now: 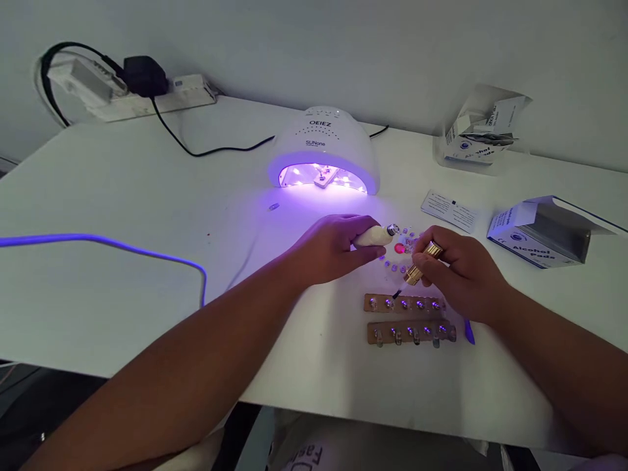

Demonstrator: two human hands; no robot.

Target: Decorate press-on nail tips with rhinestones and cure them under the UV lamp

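Observation:
My left hand (pixel 333 247) is closed around a cream nail polish bottle (pixel 369 238), tilted sideways with its silver neck uncapped and pointing right. Pinched in my right hand (pixel 464 275) is the gold cap (pixel 426 260) with its dark polish brush (pixel 397 294) angled down to the left. The brush tip is at the upper brown strip (pixel 381 307), which carries a row of shiny metal studs; whether it touches is unclear. Below lies a second brown strip (pixel 385 326) with clear nail tips on its studs. Between my hands, small clear pieces surround a pinkish-red round spot (pixel 400 248).
A white nail lamp (pixel 328 140) glows purple at the back, with a small studded piece (pixel 324 176) inside. Alcohol pad boxes (pixel 534 235) and a printed leaflet (pixel 448 209) lie right. A power strip (pixel 161 101) and a blue-lit cable (pixel 108 243) are left.

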